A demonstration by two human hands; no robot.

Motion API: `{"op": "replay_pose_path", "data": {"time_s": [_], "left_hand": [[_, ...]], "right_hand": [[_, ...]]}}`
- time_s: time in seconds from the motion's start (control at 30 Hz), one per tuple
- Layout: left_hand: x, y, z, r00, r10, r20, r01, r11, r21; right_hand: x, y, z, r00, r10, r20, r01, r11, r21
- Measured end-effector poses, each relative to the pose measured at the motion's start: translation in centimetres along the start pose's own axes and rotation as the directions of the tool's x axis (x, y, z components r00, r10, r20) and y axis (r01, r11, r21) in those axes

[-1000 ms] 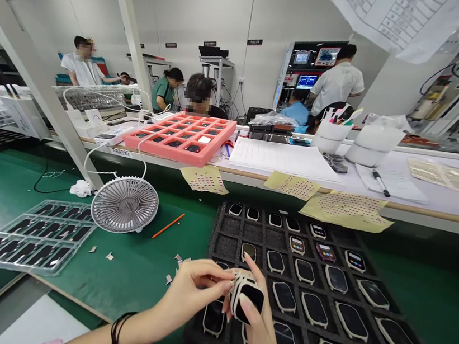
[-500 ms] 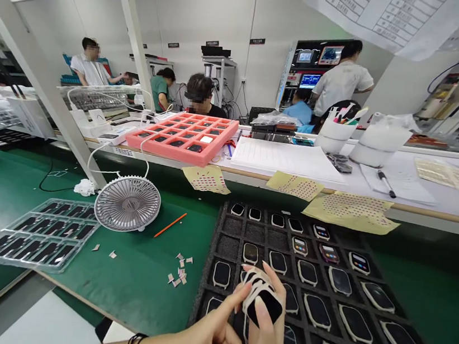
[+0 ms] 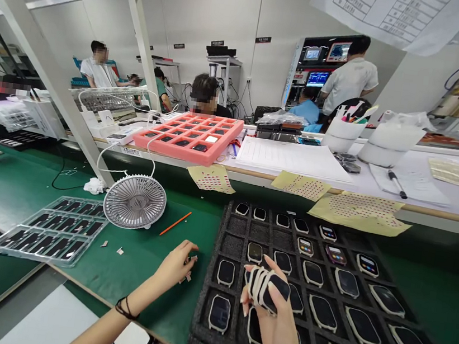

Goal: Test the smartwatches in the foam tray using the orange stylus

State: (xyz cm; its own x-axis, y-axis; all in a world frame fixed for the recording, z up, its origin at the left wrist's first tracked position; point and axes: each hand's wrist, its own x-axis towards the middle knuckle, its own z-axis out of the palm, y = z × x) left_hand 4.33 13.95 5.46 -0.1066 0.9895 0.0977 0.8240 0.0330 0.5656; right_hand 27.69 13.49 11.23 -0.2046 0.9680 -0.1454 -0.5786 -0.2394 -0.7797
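Note:
My right hand grips a stack of several smartwatches, held tilted above the black foam tray. The thumb presses the dark screen of the nearest watch. My left hand, with a dark band around the wrist, is low over the green bench, at a small pile of pale tabs. Its fingers are bent downward and close together, and the fingertips are partly hidden, so what they hold does not show. More watches, such as one near the tray's left side, lie in the tray's compartments.
A grey fan stands left of an orange stick. Further left is a clear plastic tray of dark parts. Behind, a shelf carries a pink compartment tray, papers and white pots. Several people are beyond it.
My left hand has left the watch stack and moved left and down to the pile of tabs. My right hand keeps hold of the stack. The view has shifted slightly.

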Motion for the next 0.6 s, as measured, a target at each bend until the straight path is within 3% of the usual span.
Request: {"op": "replay_pose_path", "data": {"time_s": [0.13, 0.3, 0.4, 0.47, 0.5, 0.6], "left_hand": [[0.6, -2.2, 1.9, 1.000, -0.001, 0.025, 0.000, 1.000, 0.022], [1.2, -1.0, 1.3, 0.999, 0.048, 0.019, -0.048, 0.999, -0.007], [0.6, 2.4, 0.2, 0.991, 0.070, -0.115, -0.083, 0.991, -0.109], [-0.4, 5.6, -0.3, 0.948, 0.019, -0.318, -0.150, 0.906, -0.396], [-1.0, 7.3, -0.4, 0.930, -0.017, -0.367, -0.186, 0.840, -0.509], [-2.3, 11.5, -0.2, 0.938, -0.040, -0.345, -0.231, 0.670, -0.705]], "right_hand": [[-0.1, 0.4, 0.0, 1.000, 0.010, 0.023, -0.010, 1.000, 0.001], [0.4, 1.5, -0.4, 0.999, -0.030, 0.045, 0.030, 1.000, -0.008], [0.6, 2.0, -0.2, 0.996, -0.075, 0.056, 0.076, 0.997, -0.016], [0.4, 2.3, 0.2, 0.990, -0.132, 0.052, 0.134, 0.991, -0.021], [0.3, 2.4, 0.5, 0.986, -0.161, 0.047, 0.162, 0.987, -0.023], [-0.1, 3.0, 1.0, 0.974, -0.224, 0.021, 0.225, 0.974, -0.026]]}}
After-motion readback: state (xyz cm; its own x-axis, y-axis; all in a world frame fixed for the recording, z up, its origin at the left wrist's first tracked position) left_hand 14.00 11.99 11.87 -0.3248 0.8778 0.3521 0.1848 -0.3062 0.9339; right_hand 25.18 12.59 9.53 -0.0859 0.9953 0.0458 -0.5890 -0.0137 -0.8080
